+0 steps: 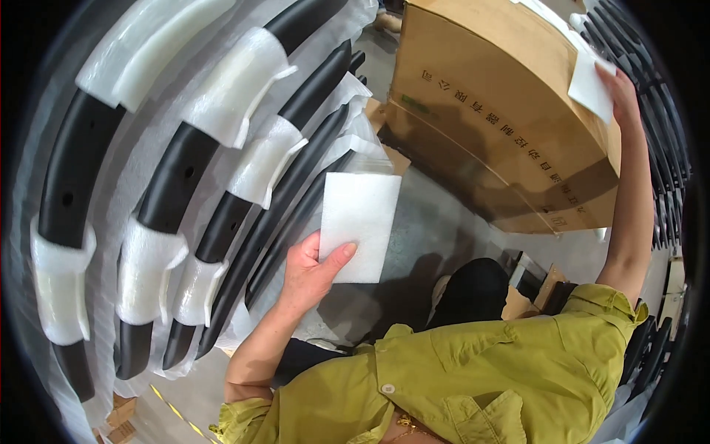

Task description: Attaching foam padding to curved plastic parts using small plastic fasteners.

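Your left hand pinches a white foam sheet by its lower left corner, thumb laid across the face, fingers behind. The sheet is square and stands upright, with its top edge away from you.

Key relation: the nearest black curved part lies just left of the sheet and runs from the lower left up toward the upper right. The sheet's left edge is just beside it, and I cannot tell whether they touch. The left hand is clearly the nearer one to the row of parts.

The row fans out to the left, each part wearing white foam wraps at intervals. The nearest two or three show no wrap along the stretch beside the sheet.

Your right hand is raised well apart, at the upper right. It is closed on a second sheet at the top edge of a large cardboard box; the fingers are mostly hidden behind that sheet, so how tight the hold is cannot be told.

The box is brown and curves with the lens. It carries a line of dark printed characters across its near face, with a small green mark by its left edge. More black parts stand past the box at the far right.
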`<action>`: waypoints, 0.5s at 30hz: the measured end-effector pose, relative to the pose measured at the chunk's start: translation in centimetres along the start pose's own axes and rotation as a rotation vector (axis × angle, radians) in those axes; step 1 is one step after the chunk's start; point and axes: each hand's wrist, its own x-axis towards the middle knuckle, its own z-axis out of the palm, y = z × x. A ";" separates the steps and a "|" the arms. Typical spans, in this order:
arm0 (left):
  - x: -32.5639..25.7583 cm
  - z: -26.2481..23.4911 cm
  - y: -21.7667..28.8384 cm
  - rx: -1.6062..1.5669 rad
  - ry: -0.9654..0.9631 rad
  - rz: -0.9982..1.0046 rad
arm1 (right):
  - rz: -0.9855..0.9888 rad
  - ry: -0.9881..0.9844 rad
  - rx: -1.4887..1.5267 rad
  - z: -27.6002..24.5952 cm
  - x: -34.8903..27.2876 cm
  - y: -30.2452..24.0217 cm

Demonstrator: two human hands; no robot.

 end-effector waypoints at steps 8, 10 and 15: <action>-1.5 -1.1 -0.2 0.065 -0.017 -0.068 | -0.405 -0.510 0.202 13.5 -18.6 -11.8; -2.0 -1.0 0.0 0.092 -0.028 -0.067 | -0.980 -0.665 0.101 17.0 -21.4 -12.7; -2.8 -0.1 0.3 0.166 -0.057 -0.091 | -0.851 -1.039 0.253 20.2 -23.8 -11.4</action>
